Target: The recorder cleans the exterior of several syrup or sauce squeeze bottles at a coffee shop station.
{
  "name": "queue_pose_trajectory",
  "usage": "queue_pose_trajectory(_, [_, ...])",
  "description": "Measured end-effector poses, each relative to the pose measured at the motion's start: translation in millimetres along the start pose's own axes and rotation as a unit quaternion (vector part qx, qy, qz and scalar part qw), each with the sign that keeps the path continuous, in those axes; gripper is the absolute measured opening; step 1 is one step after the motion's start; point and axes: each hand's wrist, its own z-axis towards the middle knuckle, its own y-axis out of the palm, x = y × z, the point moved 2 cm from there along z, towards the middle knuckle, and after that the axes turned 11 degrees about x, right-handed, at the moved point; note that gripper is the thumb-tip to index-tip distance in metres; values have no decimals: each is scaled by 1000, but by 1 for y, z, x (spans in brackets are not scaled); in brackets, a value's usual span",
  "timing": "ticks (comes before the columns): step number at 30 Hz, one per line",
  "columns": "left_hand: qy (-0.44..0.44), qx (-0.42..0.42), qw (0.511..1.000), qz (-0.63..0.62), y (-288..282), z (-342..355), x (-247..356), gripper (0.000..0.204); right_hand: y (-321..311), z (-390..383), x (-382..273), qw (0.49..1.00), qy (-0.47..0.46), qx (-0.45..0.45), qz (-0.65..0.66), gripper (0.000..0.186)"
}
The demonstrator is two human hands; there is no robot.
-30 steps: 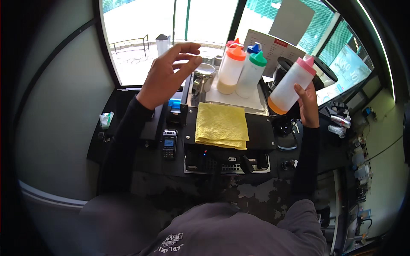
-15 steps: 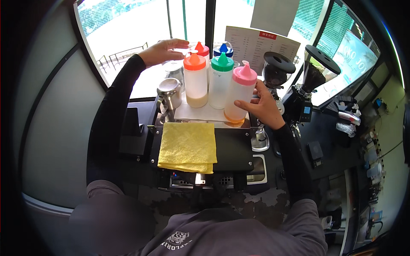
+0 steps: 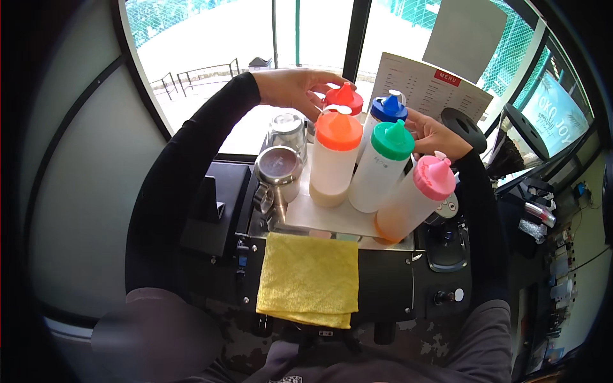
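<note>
Several translucent squeeze bottles stand grouped on a white-lined metal top. My left hand (image 3: 294, 90) curves round the cap of the red-capped squeeze bottle (image 3: 345, 97) at the back, fingers behind it and thumb on the near side. My right hand (image 3: 439, 135) reaches in beside the blue-capped bottle (image 3: 389, 108) and the green-capped bottle (image 3: 377, 179); its fingertips are partly hidden behind them. In front are the orange-capped bottle (image 3: 333, 167), with a little beige liquid, and the pink-capped bottle (image 3: 408, 205), with amber liquid at its base.
Left of the bottles stand a steel milk pitcher (image 3: 279, 172) and a clear glass (image 3: 287, 132). A folded yellow cloth (image 3: 308, 277) hangs over the front of the black machine (image 3: 383, 277). A menu sheet (image 3: 424, 89) leans at the window. Coffee grinders (image 3: 527, 131) stand at right.
My right hand has left the pink-capped bottle and moved back towards the blue-capped one. My left hand has come right and down to the red cap. The view has shifted closer.
</note>
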Motion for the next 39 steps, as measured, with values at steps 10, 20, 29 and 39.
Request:
queue_pose_trajectory(10, [21, -17, 997, 75, -8, 8, 5, 80, -1, 16, 15, 1000, -16, 9, -8, 73])
queue_pose_trajectory(20, [56, -8, 993, 99, -10, 12, 1, 79, 2, 21, 2, 1000, -17, 21, 3, 77])
queue_pose_trajectory(29, [16, -23, 995, 96, -11, 14, 1, 82, 6, 29, 7, 1000, -15, -3, -25, 80])
queue_pose_trajectory(39, [57, 174, 980, 81, -17, -69, 46, 56, -4, -40, -97, 960, -8, 179, -217, 65])
